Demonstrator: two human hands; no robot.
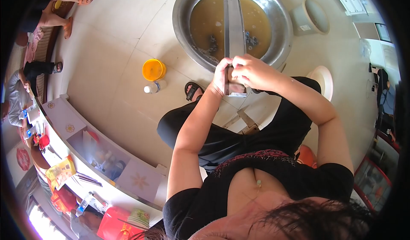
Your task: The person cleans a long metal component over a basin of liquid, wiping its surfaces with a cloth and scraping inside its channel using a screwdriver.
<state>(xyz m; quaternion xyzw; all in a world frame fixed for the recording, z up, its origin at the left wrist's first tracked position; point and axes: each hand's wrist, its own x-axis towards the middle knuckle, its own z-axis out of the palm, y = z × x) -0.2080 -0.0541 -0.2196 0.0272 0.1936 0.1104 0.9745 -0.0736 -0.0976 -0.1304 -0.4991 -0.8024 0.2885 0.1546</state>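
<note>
Left hand (219,77): fingers are grasping near end of long grey channel-shaped bar (233,22). Right hand (253,72): fingers are curling there; grip, cannot tell. Bar is extending over round silver metal basin (181,26), presumably containing drips.

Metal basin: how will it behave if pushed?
The metal basin would likely feel heavy, given the pool of murky liquid inside. That liquid would probably slosh on a sharp shove. Its broad, round shape suggests sliding rather than tipping, though it might knock the long metal piece reaching over it.
</note>
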